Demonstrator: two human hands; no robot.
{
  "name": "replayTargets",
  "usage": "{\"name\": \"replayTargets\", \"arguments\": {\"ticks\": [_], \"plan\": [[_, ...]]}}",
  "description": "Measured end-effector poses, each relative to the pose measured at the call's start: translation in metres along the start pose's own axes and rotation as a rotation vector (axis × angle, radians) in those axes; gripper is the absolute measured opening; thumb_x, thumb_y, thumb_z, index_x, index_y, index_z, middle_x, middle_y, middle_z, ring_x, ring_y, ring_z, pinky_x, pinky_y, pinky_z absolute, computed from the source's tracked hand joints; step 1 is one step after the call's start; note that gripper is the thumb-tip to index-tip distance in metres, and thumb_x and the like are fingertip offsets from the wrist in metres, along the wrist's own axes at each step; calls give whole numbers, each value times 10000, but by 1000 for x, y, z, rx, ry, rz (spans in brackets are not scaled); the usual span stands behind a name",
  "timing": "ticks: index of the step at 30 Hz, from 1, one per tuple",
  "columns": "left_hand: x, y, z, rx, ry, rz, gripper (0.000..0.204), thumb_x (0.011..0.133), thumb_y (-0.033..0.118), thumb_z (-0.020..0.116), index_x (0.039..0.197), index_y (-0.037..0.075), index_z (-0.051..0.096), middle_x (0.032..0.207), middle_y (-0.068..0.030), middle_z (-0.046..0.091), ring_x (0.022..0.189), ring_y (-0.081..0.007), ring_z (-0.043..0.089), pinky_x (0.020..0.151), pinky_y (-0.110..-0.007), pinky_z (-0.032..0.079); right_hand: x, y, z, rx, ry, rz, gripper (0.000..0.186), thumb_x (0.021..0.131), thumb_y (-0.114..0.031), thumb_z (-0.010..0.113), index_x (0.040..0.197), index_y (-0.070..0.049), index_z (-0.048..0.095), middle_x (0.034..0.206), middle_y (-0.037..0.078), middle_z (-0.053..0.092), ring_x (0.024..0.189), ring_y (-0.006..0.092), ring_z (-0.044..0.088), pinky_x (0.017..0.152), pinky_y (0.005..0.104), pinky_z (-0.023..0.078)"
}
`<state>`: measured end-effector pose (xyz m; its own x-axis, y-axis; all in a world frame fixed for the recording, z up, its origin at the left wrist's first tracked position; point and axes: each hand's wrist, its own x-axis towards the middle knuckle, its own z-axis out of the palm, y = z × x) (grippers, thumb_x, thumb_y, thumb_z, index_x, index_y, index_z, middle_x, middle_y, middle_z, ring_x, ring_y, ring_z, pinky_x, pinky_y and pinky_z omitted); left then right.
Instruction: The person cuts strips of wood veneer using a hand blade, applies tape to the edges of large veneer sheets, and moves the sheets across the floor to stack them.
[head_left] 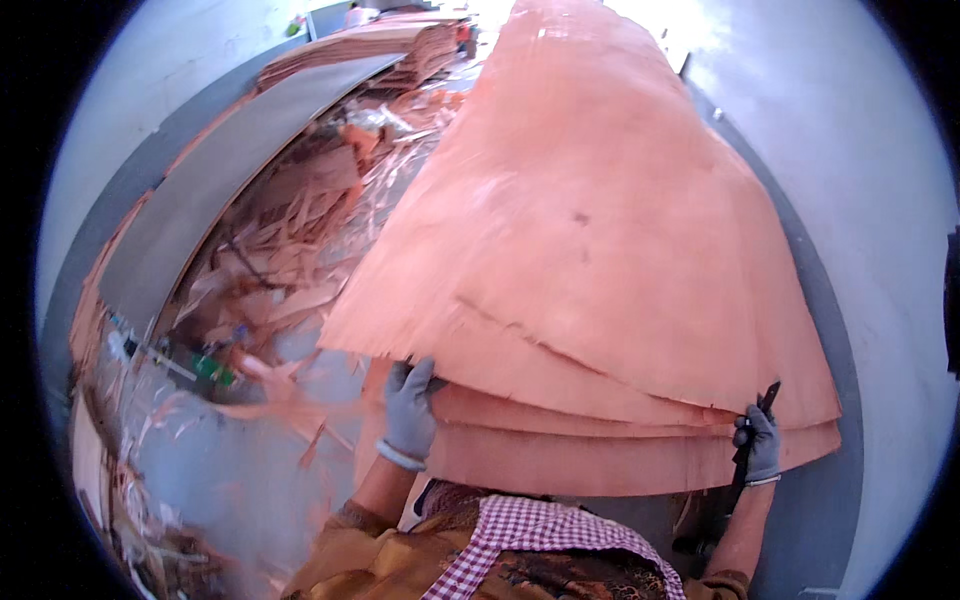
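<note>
Scraps [310, 200] on floor [250, 480], left of sheets [590, 250].

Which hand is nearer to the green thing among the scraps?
Left. The left grip, at the sheets' near edge, is to the right of the green thing; the right grip, with a black tool, is much farther right along that edge.

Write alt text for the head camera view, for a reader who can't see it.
A long stack of thin, orange-pink sheets fills the center. At its near edge, a gray-gloved left hand touches the left part, and a gray-gloved right hand grips a slim black tool toward the right. Torn scraps litter the floor on the left.
</note>
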<state>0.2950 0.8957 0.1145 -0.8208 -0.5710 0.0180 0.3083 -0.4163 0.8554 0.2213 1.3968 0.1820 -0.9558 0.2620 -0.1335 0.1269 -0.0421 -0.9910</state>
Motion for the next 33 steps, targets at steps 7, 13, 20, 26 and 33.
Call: {"name": "replayTargets", "arguments": {"ticks": [7, 13, 20, 26, 33], "plan": [[-35, -49, 30, -19, 15, -147, 260, 902, 120, 513, 1149, 51, 466, 1106, -61, 549, 983, -169, 564, 827, -308, 484, 69, 34, -77, -125, -142, -20, 85, 878, -206, 597, 906, -139, 553, 578, -27, 514, 402, 51, 428, 352, 177, 322], [-8, -86, -13, -309, 111, -133, 146, 895, 93, 522, 1038, 113, 496, 959, -29, 581, 891, -169, 589, 798, -315, 499, 104, 56, -114, -276, -70, 79, 87, 878, -215, 598, 893, -146, 546, 581, -21, 518, 397, 52, 434, 347, 178, 333], [59, -53, -58, -81, 344, -217, 224, 819, 222, 663, 951, 53, 597, 735, -26, 559, 695, -168, 576, 655, -324, 516, 95, 46, -102, -242, -28, 105, 152, 870, -218, 598, 983, -128, 552, 588, -7, 522, 410, 71, 454, 354, 183, 343], [73, 0, -70, 1499, 502, 922, 241, 802, 198, 628, 947, 5, 613, 805, -142, 635, 765, -300, 608, 714, -374, 479, 89, 43, -98, -326, -37, 99, 197, 868, -241, 614, 1021, -137, 543, 584, -21, 520, 407, 63, 448, 356, 178, 339], [194, -14, -69, 1437, -61, 373, 286, 830, 126, 502, 1091, 98, 617, 1215, -139, 555, 1044, -304, 577, 867, -382, 462, 93, 40, -97, -393, 17, 102, 165, 866, -215, 615, 980, -123, 538, 586, -24, 498, 417, 72, 474, 333, 186, 342]]}}
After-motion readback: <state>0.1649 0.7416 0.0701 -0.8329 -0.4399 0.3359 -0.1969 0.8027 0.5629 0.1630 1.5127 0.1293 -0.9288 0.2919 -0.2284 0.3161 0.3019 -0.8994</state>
